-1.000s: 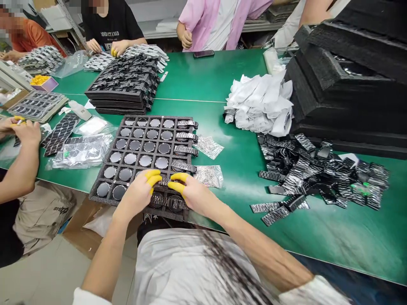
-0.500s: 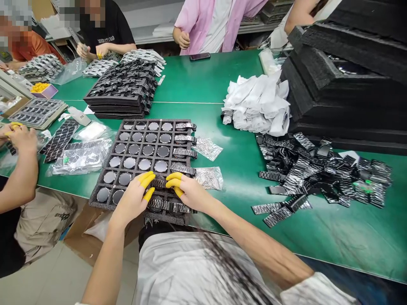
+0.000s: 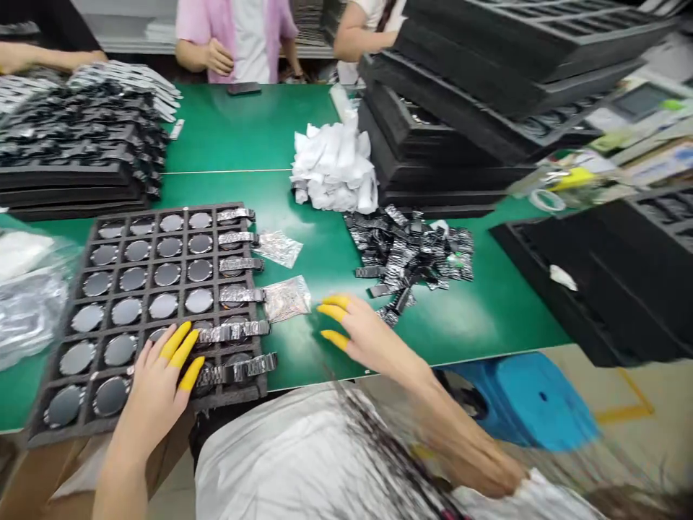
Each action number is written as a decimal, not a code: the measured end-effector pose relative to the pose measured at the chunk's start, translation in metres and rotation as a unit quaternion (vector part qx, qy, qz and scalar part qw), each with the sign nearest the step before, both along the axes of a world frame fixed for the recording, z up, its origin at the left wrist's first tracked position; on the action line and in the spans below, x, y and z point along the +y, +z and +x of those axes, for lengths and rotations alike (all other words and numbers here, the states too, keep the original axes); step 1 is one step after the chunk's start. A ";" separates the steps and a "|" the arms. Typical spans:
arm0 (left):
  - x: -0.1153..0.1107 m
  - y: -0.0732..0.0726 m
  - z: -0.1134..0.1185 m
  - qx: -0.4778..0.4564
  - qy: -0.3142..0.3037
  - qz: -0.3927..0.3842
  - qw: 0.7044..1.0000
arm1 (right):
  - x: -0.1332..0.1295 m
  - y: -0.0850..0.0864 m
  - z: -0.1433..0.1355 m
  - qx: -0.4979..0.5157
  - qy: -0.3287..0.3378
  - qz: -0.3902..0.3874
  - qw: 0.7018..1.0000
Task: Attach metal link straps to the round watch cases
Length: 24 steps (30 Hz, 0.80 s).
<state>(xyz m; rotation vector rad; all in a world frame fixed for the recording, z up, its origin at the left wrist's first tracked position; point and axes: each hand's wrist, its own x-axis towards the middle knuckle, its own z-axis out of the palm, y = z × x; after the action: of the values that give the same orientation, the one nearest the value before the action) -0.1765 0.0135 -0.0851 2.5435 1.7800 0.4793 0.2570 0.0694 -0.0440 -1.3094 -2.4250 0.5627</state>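
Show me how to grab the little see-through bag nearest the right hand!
I'd pinch the bag by its right edge, coming from where the right hand is: it lies flat, that edge is free, and a watch band is at its left edge.

A green desk [image 3: 232, 137] holds a black tray [image 3: 232, 397] under the left hand [image 3: 157, 383], clear bags [image 3: 286, 297] between the hands, and dark straps [image 3: 401, 249] beyond the right hand [image 3: 368, 336].

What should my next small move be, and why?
Probably ease your right hand toward the loose black metal watch bands: it looks empty, fingers parted, between that pile and the foam watch tray, while your left hand is over the tray.
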 end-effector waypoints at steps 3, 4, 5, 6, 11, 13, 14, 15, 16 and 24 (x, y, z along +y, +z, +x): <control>0.001 0.014 0.016 -0.056 0.000 -0.012 0.998 | -0.003 0.000 0.059 -0.113 -0.059 -0.042 0.991; 0.001 0.022 0.026 -0.091 -0.003 -0.015 0.996 | -0.002 -0.003 0.071 -0.134 -0.066 -0.062 0.987; 0.001 0.030 0.038 -0.128 -0.008 -0.014 0.992 | -0.001 -0.006 0.078 -0.146 -0.066 -0.082 0.984; 0.001 0.036 0.051 -0.162 -0.016 -0.013 0.987 | 0.001 -0.010 0.082 -0.151 -0.062 -0.101 0.981; -0.005 0.046 0.102 -0.233 -0.079 -0.025 0.969 | 0.021 -0.012 0.076 -0.162 -0.008 -0.143 0.976; -0.010 0.044 0.110 -0.260 -0.093 -0.037 0.960 | 0.030 -0.005 0.077 -0.143 0.017 -0.135 0.980; -0.013 0.043 0.112 -0.274 -0.097 -0.042 0.956 | 0.033 0.000 0.079 -0.119 0.021 -0.119 0.986; -0.017 0.042 0.112 -0.288 -0.099 -0.047 0.951 | 0.035 0.005 0.083 -0.086 0.015 -0.093 0.992; -0.021 0.042 0.112 -0.301 -0.098 -0.052 0.947 | 0.036 0.011 0.087 -0.046 0.000 -0.058 0.997; -0.053 0.045 0.153 -0.402 -0.074 -0.146 0.901 | -0.003 0.073 0.062 0.263 0.000 -0.002 0.965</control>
<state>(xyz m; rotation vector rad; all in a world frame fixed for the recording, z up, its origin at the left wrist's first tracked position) -0.0238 -0.0397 -0.0399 1.8324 1.2190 0.9818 0.3195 0.0664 0.0293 -0.9981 -1.9833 0.7982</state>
